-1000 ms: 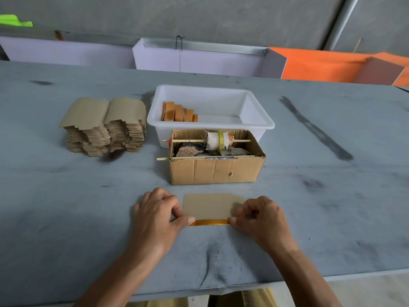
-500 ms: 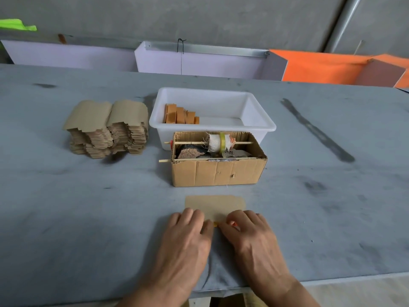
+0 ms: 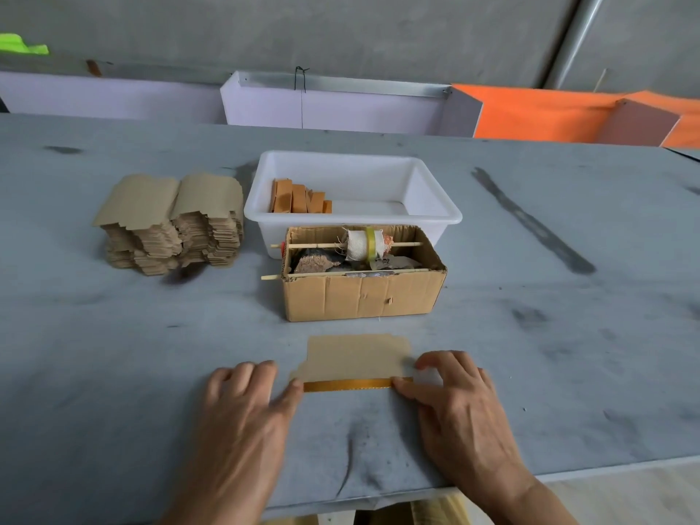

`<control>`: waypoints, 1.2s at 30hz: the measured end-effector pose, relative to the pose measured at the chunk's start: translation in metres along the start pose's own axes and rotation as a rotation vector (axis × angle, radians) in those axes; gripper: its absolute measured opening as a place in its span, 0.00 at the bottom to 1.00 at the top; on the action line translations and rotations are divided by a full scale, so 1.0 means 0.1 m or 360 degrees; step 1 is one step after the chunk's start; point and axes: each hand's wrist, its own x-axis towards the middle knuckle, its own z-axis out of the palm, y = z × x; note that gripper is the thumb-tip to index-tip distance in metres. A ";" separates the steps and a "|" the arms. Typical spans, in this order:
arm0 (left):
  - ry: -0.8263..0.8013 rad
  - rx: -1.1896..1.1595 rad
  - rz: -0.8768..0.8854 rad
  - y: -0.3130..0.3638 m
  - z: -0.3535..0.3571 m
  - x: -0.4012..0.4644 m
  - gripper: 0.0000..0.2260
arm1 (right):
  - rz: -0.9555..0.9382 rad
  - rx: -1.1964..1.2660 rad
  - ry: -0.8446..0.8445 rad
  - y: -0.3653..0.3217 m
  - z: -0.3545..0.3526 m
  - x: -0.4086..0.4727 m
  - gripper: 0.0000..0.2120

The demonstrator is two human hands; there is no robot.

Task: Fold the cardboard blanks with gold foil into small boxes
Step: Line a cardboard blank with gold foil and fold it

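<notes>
Your left hand point(image 3: 242, 407) lies flat on the grey table point(image 3: 113, 373) near its front edge, fingers straight and close together, pointing away from you; its thumb reaches right and presses the left end of the gold foil strip point(image 3: 346, 384). Your right hand point(image 3: 450, 403) sits at the strip's other end, thumb laid on the foil and the fingers bent over the right near corner of the cardboard blank point(image 3: 356, 356), pinching it there. The blank lies flat between your hands, brown side up, with the gold strip turned up along its near edge.

Just beyond the blank stands an open cardboard box point(image 3: 361, 297) with a spool point(image 3: 365, 244) on a wooden stick across its top. Touching its far side is a white plastic tub point(image 3: 435, 191) holding a few orange-brown folded pieces point(image 3: 299, 200) in its left end. To the left of the tub, apart from it, sits a stack of unfolded blanks point(image 3: 170, 221).
</notes>
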 end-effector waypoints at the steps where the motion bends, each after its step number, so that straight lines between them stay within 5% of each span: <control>1: -0.0003 -0.0004 -0.0041 -0.02 -0.02 0.01 0.19 | 0.0005 0.0031 -0.0015 -0.01 0.00 0.02 0.12; 4: 0.0057 -0.0197 -0.0221 -0.03 -0.03 0.17 0.12 | 0.0028 0.0172 -0.0041 -0.01 0.02 0.04 0.11; 8: -0.0244 -0.0244 -0.0300 0.14 0.02 0.58 0.07 | 0.0168 0.0403 -0.0063 0.00 0.02 0.10 0.06; 16: -0.0421 -0.0492 -0.0574 0.12 0.32 0.73 0.10 | 0.0357 0.0428 -0.0113 0.11 0.16 0.53 0.02; 18: -0.0448 -0.0576 -0.0618 0.08 0.32 0.76 0.10 | 0.0271 0.0377 -0.0221 0.11 0.19 0.61 0.09; 23: -0.0430 -0.0653 -0.0651 0.05 0.31 0.74 0.07 | -0.0011 0.0176 -0.0423 0.03 0.23 0.67 0.13; 31: -0.0512 -0.0792 -0.0599 0.02 0.26 0.75 0.10 | 0.0086 0.0227 -0.0624 0.07 0.15 0.67 0.23; 36: -0.0688 -0.0899 -0.0595 -0.01 0.24 0.79 0.10 | 0.0163 0.0371 -0.0574 0.08 0.13 0.69 0.13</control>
